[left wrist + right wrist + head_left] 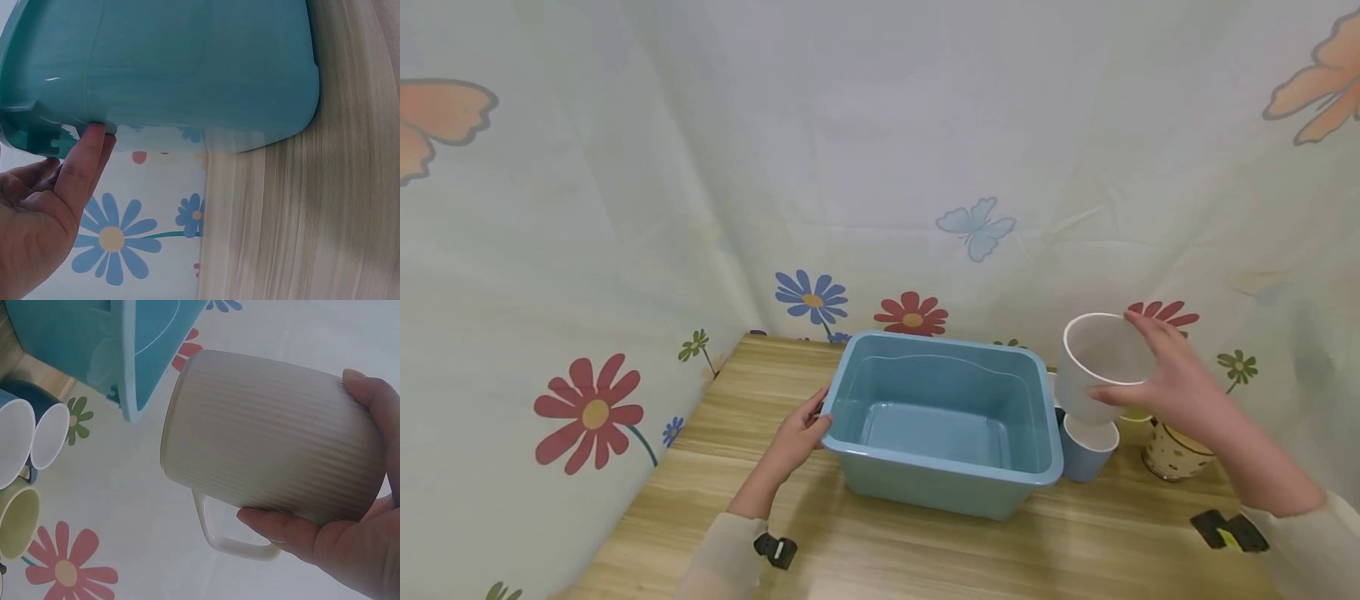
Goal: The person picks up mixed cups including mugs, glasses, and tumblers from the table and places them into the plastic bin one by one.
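Observation:
A light-blue plastic basin [936, 487] stands on the wooden table with its inside bare. My left hand [793, 440] grips its left rim, thumb at the top edge; in the left wrist view the fingers [84, 162] reach under the lip. Right of the basin, my right hand [1183, 392] holds a white mug [1081, 393] up above several other cups. The right wrist view shows the mug's ribbed side [269, 431] and its handle [240, 550], with thumb and fingers spread around the body.
Below the raised mug stand a blue cup [1086, 458], a yellow-green cup [19, 519] and a cream patterned cup [1172, 454]. A dark-blue cup [53, 428] sits close beside the blue one. A flower-printed cloth [880, 167] hangs behind the table.

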Tool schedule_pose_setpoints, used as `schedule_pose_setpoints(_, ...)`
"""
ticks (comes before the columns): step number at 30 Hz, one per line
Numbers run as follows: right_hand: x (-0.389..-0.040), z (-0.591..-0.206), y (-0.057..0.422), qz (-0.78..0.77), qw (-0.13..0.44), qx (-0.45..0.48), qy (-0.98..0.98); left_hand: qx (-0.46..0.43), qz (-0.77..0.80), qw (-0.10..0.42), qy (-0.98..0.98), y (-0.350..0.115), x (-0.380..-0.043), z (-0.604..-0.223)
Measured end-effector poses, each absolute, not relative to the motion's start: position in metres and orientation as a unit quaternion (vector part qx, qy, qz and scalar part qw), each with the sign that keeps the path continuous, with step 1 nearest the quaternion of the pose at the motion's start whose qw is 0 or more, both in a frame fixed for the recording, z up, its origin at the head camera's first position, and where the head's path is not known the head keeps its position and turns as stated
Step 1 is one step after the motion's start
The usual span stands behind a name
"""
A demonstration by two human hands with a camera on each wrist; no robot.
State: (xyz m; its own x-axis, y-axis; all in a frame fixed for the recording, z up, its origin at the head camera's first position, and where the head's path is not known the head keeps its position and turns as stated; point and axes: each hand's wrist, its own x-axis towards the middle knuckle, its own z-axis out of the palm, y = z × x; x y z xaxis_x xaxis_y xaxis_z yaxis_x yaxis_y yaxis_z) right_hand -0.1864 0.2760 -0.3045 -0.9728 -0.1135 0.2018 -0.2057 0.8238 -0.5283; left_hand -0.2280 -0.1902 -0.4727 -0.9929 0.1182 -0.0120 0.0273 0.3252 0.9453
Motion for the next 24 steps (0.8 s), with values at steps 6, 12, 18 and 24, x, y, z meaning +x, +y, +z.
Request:
schedule_pose_setpoints(6, -0.192, -0.297, 0.265, 0.283, 0.071, 0.094, -0.952, 0.041, 0.581, 0.039, 0.812, -0.191, -0.228, -0.472)
schedule_pose_setpoints(12, -0.196, -0.291, 0.257, 0.282, 0.067, 0.103, -0.952, 0.041, 0.588, 0.043, 0.807, -0.191, -0.228, -0.474)
schedule_pose_setpoints(18, -0.198, -0.286, 0.249, 0.275, 0.062, 0.105, -0.954, 0.046, 0.596, 0.046, 0.800, -0.190, -0.228, -0.475)
schedule_pose_setpoints(24, -0.201, -0.285, 0.240, 0.280, 0.042, 0.107, -0.953, 0.048, 0.595, 0.039, 0.802, -0.190, -0.229, -0.476)
